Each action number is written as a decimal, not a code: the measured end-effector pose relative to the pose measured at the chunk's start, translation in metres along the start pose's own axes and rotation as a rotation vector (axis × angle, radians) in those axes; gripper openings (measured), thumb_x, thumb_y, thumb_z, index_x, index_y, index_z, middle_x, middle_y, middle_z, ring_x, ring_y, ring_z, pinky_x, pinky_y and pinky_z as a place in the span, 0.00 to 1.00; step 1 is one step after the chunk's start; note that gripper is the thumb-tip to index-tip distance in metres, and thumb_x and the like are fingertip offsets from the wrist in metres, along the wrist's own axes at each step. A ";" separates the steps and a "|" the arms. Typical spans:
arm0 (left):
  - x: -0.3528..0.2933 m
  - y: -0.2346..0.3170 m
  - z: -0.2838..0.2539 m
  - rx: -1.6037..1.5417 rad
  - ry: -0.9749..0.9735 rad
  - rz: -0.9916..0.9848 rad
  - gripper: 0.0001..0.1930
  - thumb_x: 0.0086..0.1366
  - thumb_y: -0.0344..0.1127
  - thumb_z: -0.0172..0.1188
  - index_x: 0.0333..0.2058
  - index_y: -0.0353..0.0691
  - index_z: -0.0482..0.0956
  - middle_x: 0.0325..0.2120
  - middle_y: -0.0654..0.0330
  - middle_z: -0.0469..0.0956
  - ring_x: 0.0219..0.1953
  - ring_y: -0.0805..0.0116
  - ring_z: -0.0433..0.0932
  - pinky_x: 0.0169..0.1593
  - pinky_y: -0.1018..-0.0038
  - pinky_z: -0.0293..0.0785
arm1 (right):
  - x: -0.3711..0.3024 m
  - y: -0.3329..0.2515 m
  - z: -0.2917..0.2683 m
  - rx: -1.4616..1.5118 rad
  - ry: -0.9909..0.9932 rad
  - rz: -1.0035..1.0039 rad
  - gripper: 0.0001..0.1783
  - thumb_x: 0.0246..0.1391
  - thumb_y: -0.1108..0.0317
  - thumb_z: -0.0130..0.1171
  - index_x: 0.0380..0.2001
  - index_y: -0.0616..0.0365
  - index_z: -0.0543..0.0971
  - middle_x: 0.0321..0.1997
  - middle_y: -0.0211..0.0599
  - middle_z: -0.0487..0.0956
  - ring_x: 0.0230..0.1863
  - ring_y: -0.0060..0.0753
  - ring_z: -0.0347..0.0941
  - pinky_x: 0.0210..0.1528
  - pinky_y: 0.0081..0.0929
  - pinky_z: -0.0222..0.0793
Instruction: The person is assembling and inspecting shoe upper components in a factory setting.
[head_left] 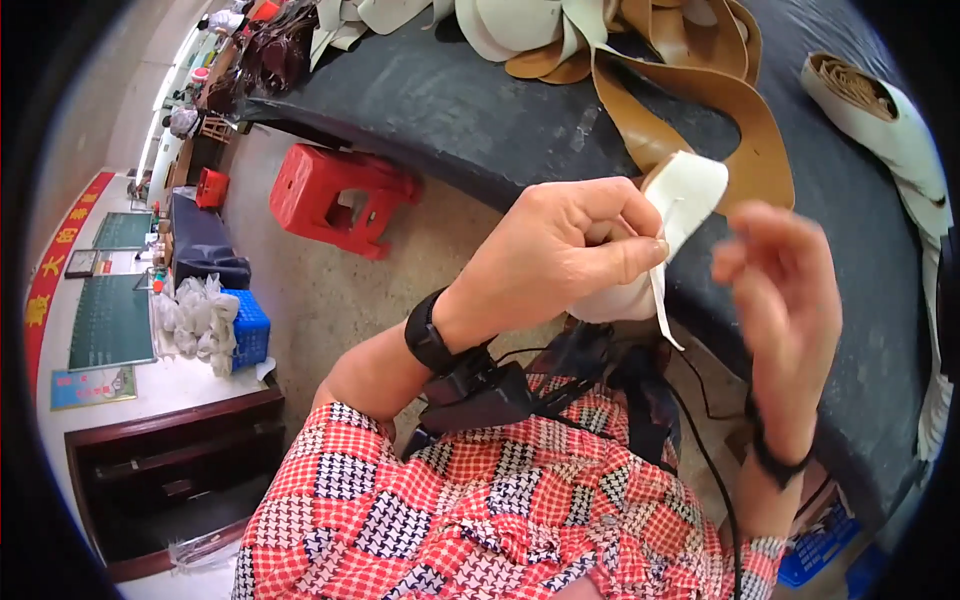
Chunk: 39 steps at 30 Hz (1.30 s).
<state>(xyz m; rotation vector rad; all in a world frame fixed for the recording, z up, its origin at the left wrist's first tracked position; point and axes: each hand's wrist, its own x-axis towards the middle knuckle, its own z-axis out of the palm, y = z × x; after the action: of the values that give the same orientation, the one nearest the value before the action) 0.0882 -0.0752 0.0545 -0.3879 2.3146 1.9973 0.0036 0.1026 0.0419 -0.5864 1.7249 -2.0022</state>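
My left hand [575, 240] is closed, thumb against fingers, on a white leather piece [698, 188]. The piece's broad rounded end sticks up beyond the fingers, and more of it shows below the hand. From the pinch a narrow white strip [662, 305] hangs down to a thin tip. To the right, my right hand [790, 285] is raised apart from the leather. Its fingers are bent and smeared by motion, so whether they hold anything small is unclear. Both wrists wear black bands.
A dark-covered table [450, 150] lies ahead, with tan and white leather offcuts [690, 60] at its far side. A white roll [860, 100] rests on the right. Left of the table stands a red stool [340, 200]. Black cables [700, 430] run past my lap.
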 end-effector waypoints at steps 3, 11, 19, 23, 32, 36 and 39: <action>-0.003 -0.001 -0.001 -0.240 0.036 0.068 0.04 0.58 0.25 0.56 0.34 0.33 0.74 0.29 0.63 0.78 0.30 0.82 0.73 0.33 0.86 0.68 | -0.032 0.013 0.025 -0.308 -0.073 -0.318 0.29 0.33 0.77 0.66 0.44 0.61 0.68 0.34 0.36 0.72 0.32 0.26 0.70 0.33 0.23 0.69; -0.013 -0.012 -0.011 -0.016 0.204 0.273 0.06 0.54 0.24 0.61 0.32 0.35 0.77 0.30 0.62 0.78 0.32 0.80 0.75 0.35 0.83 0.71 | -0.014 0.017 0.051 -0.521 0.039 -0.602 0.14 0.42 0.83 0.61 0.35 0.65 0.72 0.28 0.40 0.77 0.25 0.29 0.74 0.26 0.20 0.70; -0.005 -0.028 -0.033 -0.012 0.040 0.655 0.05 0.51 0.22 0.60 0.29 0.35 0.78 0.24 0.55 0.79 0.27 0.64 0.79 0.31 0.74 0.72 | 0.007 0.007 0.056 0.276 0.085 0.175 0.04 0.52 0.76 0.54 0.30 0.65 0.70 0.23 0.34 0.75 0.19 0.16 0.70 0.20 0.11 0.64; -0.001 -0.031 -0.037 0.047 0.065 0.696 0.05 0.50 0.22 0.61 0.28 0.35 0.78 0.24 0.55 0.79 0.27 0.65 0.79 0.31 0.74 0.72 | 0.011 0.012 0.061 0.301 0.093 0.155 0.04 0.52 0.76 0.54 0.30 0.65 0.70 0.22 0.33 0.75 0.19 0.16 0.70 0.19 0.11 0.64; 0.005 -0.040 -0.046 0.057 0.093 0.732 0.09 0.49 0.17 0.57 0.30 0.35 0.78 0.27 0.59 0.79 0.31 0.69 0.78 0.36 0.78 0.73 | -0.007 0.000 0.075 -0.373 -0.089 -0.370 0.09 0.36 0.81 0.63 0.24 0.61 0.76 0.31 0.36 0.74 0.29 0.29 0.72 0.33 0.22 0.68; 0.002 -0.039 -0.046 0.032 0.129 0.631 0.07 0.46 0.21 0.64 0.26 0.34 0.78 0.23 0.53 0.79 0.28 0.64 0.80 0.32 0.74 0.72 | 0.000 0.003 0.069 -0.199 0.026 -0.251 0.07 0.40 0.83 0.60 0.26 0.63 0.75 0.27 0.32 0.74 0.26 0.20 0.69 0.27 0.14 0.63; 0.003 -0.040 -0.049 0.034 0.067 0.654 0.07 0.46 0.22 0.65 0.27 0.34 0.78 0.24 0.52 0.79 0.28 0.64 0.80 0.32 0.75 0.71 | 0.004 -0.003 0.065 -0.016 0.195 0.069 0.02 0.47 0.81 0.56 0.28 0.67 0.74 0.23 0.24 0.72 0.20 0.09 0.62 0.21 0.07 0.54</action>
<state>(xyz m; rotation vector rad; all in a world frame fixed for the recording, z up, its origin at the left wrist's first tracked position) 0.1001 -0.1290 0.0231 0.3665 2.7642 2.1963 0.0372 0.0479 0.0539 -0.3415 1.8475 -2.0566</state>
